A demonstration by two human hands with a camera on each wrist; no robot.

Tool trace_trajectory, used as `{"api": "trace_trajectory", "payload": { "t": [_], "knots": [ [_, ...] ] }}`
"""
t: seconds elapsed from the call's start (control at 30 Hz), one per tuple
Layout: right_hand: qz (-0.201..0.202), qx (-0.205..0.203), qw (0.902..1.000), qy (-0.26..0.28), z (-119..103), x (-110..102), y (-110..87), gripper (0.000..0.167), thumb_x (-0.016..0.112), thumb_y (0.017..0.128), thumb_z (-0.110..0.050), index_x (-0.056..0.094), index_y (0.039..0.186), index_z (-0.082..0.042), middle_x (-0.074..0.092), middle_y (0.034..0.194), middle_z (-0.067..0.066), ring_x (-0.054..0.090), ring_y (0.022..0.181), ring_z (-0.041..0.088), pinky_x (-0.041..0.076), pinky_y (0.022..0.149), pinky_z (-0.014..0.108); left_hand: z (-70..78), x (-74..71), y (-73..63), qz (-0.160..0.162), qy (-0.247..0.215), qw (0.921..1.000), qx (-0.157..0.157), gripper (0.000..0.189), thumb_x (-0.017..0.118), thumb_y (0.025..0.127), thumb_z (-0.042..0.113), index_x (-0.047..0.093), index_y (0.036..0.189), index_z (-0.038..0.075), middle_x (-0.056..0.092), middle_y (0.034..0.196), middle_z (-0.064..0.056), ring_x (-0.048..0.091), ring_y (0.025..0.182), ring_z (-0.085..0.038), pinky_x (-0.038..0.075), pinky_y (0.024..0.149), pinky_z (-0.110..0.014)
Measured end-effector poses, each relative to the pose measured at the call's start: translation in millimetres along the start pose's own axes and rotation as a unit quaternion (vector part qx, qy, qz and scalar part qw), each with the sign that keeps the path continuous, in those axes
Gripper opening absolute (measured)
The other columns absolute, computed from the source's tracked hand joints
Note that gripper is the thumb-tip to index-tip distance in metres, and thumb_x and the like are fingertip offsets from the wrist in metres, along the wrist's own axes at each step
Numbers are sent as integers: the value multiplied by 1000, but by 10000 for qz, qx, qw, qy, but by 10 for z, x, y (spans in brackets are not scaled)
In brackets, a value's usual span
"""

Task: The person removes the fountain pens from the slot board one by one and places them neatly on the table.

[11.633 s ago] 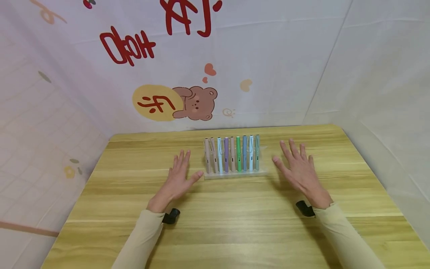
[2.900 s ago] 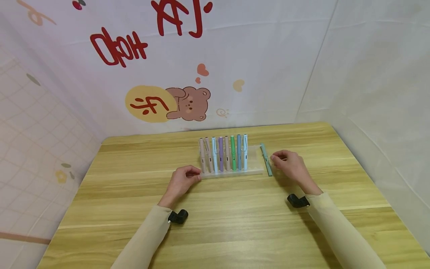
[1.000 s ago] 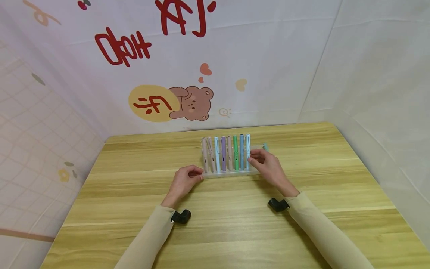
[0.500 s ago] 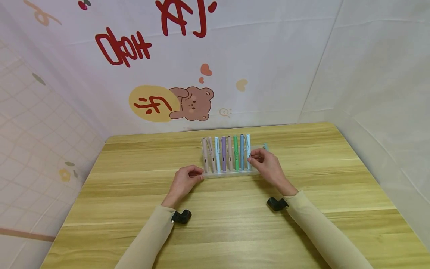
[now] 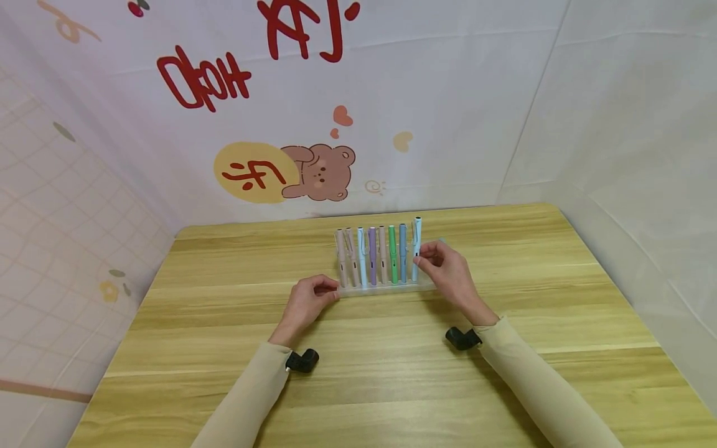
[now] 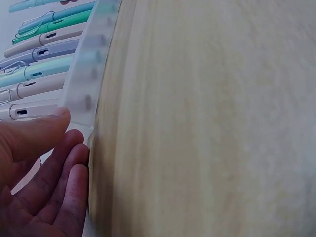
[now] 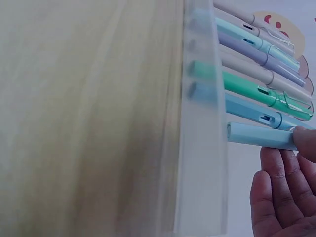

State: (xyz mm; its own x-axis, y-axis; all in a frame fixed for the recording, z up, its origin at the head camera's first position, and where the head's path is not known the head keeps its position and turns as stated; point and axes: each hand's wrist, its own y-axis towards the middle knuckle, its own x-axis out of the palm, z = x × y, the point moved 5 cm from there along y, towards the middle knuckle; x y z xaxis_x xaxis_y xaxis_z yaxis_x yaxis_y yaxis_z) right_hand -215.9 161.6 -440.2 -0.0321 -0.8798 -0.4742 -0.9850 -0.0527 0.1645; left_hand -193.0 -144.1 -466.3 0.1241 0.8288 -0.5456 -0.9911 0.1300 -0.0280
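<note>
A clear pen stand (image 5: 386, 290) holds a row of upright capped pens: beige, light blue, purple, green (image 5: 394, 255) and blue (image 5: 403, 252). My left hand (image 5: 302, 306) grips the stand's left end, thumb (image 6: 42, 131) on its front edge and fingers at its side. My right hand (image 5: 452, 277) pinches a light-blue pen (image 5: 417, 231) by its barrel at the right of the row. That pen stands higher than the others; in the right wrist view its lower end (image 7: 247, 134) is free of the stand's front strip (image 7: 201, 173). A teal pen lies mostly hidden behind my right hand.
The stand rests on a wood-grain table (image 5: 381, 367) towards its back edge. A white printed cloth (image 5: 448, 112) hangs behind and at both sides. Black wrist cameras (image 5: 302, 361) are strapped at both sleeves.
Both hands began apart from the stand. The teal pen went from the stand to the table at its right. In the last half second my right hand has raised the light-blue pen.
</note>
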Motion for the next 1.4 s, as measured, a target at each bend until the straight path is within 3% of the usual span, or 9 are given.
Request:
{"api": "trace_trajectory", "payload": {
  "t": [0.3,0.7,1.4],
  "knots": [
    [120,-195,9996,165,-88,-22,-20,24,72,100,-17,66,117,0,71,109,14,69,100,26,52,83,19,0,-8,1,29,49,10000,34,11,77,92,5,77,104,5,76,101,-6,72,96,-24,56,90,-44],
    [85,-326,9992,226,-230,-70,-108,22,72,100,-16,66,115,-2,71,108,12,68,97,24,53,82,19,2,-6,4,36,40,10000,70,11,77,93,4,77,104,5,76,101,-6,71,96,-24,56,90,-44],
    [287,-310,9991,30,-224,-313,-276,25,72,100,-17,66,118,0,72,109,13,68,98,22,51,80,12,-7,1,1,67,11,9999,85,12,78,92,4,78,104,5,76,102,-7,72,96,-24,56,89,-43]
  ]
}}
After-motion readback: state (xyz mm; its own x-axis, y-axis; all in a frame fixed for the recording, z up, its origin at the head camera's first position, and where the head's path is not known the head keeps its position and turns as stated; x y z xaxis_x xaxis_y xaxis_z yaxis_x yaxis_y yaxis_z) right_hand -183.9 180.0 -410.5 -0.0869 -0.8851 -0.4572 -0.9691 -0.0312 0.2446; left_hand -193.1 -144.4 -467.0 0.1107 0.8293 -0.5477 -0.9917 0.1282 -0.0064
